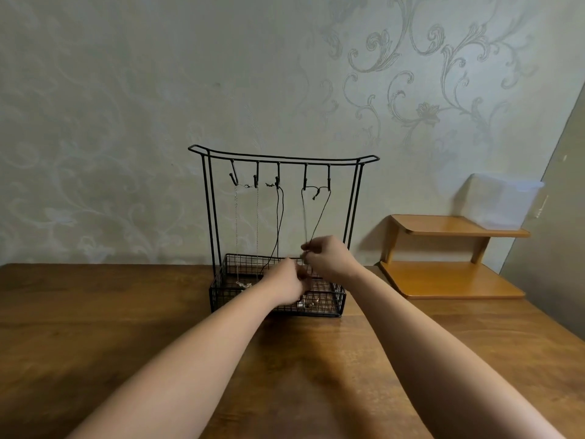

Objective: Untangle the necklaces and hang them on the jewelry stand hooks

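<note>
A black wire jewelry stand with several hooks and a mesh basket base stands on the wooden table. A thin silver chain hangs from the two left hooks. A black cord necklace hangs from the middle hook into the basket. Another black cord necklace hangs from the two right hooks. My right hand pinches the bottom of that right cord. My left hand is just below, over the basket, fingers curled on cord or pendant; what it holds is hidden. Small metal pendants lie in the basket.
A light wooden two-tier shelf stands at the right against the wall, with a white translucent box on its top tier. The table runs wide to the left and front. Patterned wallpaper is behind the stand.
</note>
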